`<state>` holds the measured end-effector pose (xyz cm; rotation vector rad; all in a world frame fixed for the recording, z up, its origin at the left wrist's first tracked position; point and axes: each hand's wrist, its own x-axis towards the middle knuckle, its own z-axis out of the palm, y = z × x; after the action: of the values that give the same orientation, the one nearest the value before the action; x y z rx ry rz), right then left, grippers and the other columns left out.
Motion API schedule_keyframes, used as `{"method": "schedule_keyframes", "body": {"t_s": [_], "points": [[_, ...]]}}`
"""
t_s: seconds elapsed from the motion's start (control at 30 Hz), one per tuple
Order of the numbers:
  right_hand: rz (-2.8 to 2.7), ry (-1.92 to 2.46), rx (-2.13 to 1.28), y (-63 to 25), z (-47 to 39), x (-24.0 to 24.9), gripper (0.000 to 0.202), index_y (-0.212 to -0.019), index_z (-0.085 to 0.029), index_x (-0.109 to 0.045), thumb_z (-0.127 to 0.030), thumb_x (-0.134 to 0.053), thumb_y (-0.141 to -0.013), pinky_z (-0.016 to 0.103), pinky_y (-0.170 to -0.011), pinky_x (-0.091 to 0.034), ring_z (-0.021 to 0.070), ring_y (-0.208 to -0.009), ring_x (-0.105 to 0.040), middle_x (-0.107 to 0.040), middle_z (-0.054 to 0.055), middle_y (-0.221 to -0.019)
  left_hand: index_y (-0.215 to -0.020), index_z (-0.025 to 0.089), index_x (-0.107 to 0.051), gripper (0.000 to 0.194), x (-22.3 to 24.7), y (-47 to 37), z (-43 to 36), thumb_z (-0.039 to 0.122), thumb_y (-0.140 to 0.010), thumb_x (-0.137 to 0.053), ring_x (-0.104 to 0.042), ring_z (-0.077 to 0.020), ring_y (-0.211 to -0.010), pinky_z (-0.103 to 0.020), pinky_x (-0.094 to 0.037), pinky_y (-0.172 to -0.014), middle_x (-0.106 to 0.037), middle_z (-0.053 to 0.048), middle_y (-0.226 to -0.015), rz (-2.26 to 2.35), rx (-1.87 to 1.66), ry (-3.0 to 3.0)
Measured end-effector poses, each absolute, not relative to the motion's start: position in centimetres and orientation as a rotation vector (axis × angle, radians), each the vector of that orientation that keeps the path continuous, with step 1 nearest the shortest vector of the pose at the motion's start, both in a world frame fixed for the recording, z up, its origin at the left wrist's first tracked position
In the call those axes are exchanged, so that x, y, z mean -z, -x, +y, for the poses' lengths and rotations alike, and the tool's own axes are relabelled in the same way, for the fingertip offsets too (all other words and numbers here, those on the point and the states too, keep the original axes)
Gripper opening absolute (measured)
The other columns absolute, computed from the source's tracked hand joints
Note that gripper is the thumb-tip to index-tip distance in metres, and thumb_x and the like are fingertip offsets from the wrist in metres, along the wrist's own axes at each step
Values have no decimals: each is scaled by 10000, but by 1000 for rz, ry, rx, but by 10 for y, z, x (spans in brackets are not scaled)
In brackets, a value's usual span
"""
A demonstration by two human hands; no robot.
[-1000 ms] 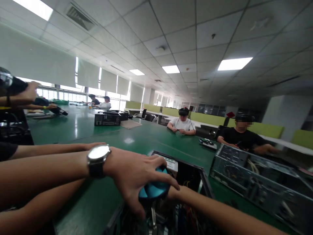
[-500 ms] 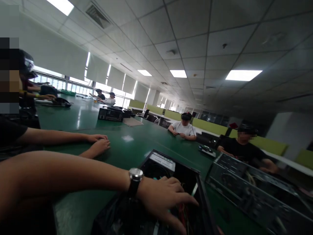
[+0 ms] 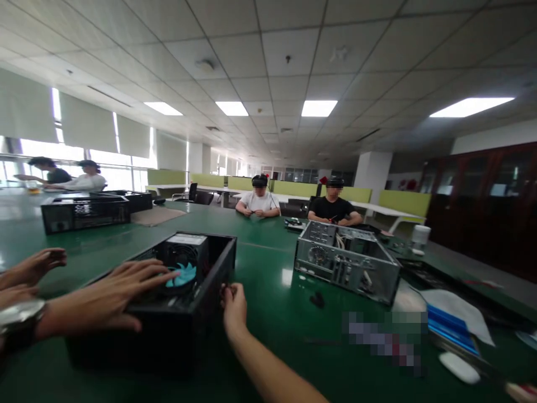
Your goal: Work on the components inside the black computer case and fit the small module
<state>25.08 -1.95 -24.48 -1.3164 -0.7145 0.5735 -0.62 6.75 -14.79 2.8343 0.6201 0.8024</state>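
A black computer case with its top side open sits on the green table in front of me. Inside it show a light-blue fan and a power supply unit with a pale label. My left hand lies over the case's near left part, fingers stretched out and fingertips close to the fan. At the case's right outer wall is my right hand, its fingers curled together. Something small and dark may be between those fingertips, too small to make out.
A silver computer case stands to the right, with a small dark piece before it. A blue packet and a white mouse-shaped object lie nearer. A neighbour's hands reach in from the left. Two people sit across the table.
The view has swung right and levelled. My left hand has spread flatter over the near part of the case. My right hand now shows beside the case's right wall.
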Motion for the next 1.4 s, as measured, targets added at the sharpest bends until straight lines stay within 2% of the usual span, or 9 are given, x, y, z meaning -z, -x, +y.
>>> {"method": "schedule_keyframes", "body": {"t_s": [0.13,0.27,0.37,0.6,0.8,1.03,1.13,1.27,1.4], "points": [[-908,1363,-598,-280,-14,214,192,-969,-151,-650,-342,-648,-952,362,-787,-549,161,-822,-652,-671,14,-933,-1448,231,-436,678,138,1,114,676,-948,-321,-345,-412,-1415,-583,-205,-1166,-475,-34,-1454,964,-1180,-2902],[-1061,1351,-625,-301,-91,225,169,-804,-156,-649,-263,-779,-815,317,-736,-502,148,-741,-616,-643,-28,-769,-1386,222,-461,528,177,-57,64,547,-970,-461,-467,-352,-1327,-493,-338,-1132,-530,-63,-1387,806,-1082,-2660],[-1021,1325,-598,-320,-156,242,220,-754,-170,-644,-276,-828,-698,289,-689,-426,152,-696,-574,-616,-34,-692,-1354,257,-541,443,216,-113,-10,449,-955,-565,-636,-271,-1073,-337,-503,-927,-668,-65,-1178,485,-662,-2442],[-835,1316,-625,-357,-244,278,377,-782,-197,-551,-417,-827,-650,257,-571,-373,127,-570,-534,-614,-29,-667,-1221,259,-596,285,272,-207,-109,334,-948,-562,-630,-212,-899,-300,-488,-825,-677,-25,-1021,120,-387,-2192],[-828,1335,-671,-356,-253,284,295,-747,-188,-593,-299,-832,-614,243,-612,-389,114,-604,-537,-610,-39,-669,-915,207,-606,214,281,-230,-111,398,-971,-525,-590,-202,-820,-271,-454,-755,-643,-22,-885,58,-369,-2140],[-915,1444,-698,-357,-256,294,193,-895,-178,-676,-165,-680,-702,269,-654,-446,164,-690,-638,-680,10,-749,-876,202,-565,279,280,-228,-105,457,-977,-513,-522,-186,-792,-269,-419,-718,-556,-21,-867,110,-483,-2050],[-1175,1626,-413,-370,-263,291,258,-1042,-214,-669,-161,-594,-801,296,-722,-509,205,-878,-674,-707,68,-998,-924,197,-532,304,278,-233,-101,495,-979,-515,-527,-175,-808,-273,-428,-734,-536,-14,-875,149,-473,-1839],[-1637,1941,381,-408,-271,284,444,-1334,-276,-590,-144,-502,-919,457,-1068,-437,274,-1316,-527,-596,85,-1398,-961,201,-471,388,281,-239,-92,583,-957,-534,-529,-133,-682,-243,-413,-604,-536,3,-833,168,-436,-1543],[-1685,2158,714,-441,-271,290,423,-1390,-229,-556,-222,-470,-976,522,-1064,-418,302,-1333,-526,-605,100,-1411,-963,191,-477,346,279,-238,-90,529,-972,-550,-518,-116,-678,-235,-413,-607,-537,6,-832,156,-433,-1493]]}}
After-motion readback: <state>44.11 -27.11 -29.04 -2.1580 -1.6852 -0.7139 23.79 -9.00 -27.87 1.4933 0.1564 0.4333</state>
